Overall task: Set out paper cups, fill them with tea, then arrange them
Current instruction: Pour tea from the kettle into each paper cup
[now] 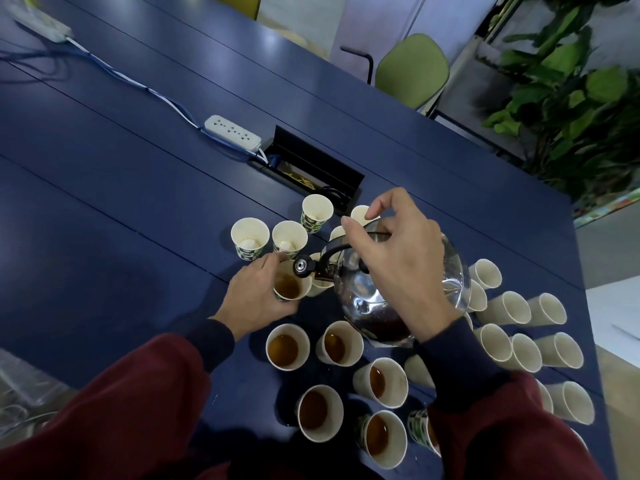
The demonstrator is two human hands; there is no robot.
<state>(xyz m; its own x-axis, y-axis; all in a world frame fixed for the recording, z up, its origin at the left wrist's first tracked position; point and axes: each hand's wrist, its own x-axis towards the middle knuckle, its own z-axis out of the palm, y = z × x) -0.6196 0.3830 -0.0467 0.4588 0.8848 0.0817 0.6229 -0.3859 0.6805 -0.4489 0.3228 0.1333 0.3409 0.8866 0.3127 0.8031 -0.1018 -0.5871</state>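
The paper cup (pixel 289 287) stood on the blue surface (pixel 104 202), partly full of brown tea, with the left grip (pixel 254 297) curled round its side. A steel kettle (pixel 367 299) was tilted just above it, its spout (pixel 302 266) over the rim, and the right grip (pixel 398 268) held its black handle (pixel 332 252). Tea-filled cups (pixel 287 346) stood nearer the person, three unfilled cups (pixel 250 237) just beyond, and empty cups (pixel 505 308) clustered to the right.

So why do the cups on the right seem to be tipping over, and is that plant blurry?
Head view: the wide-angle lens likely bends the edges, so the empty cups lean outward; head view again, the plant is smeared by blur, pale glare patches lie on the blue table, and the kettle shows bright highlights.
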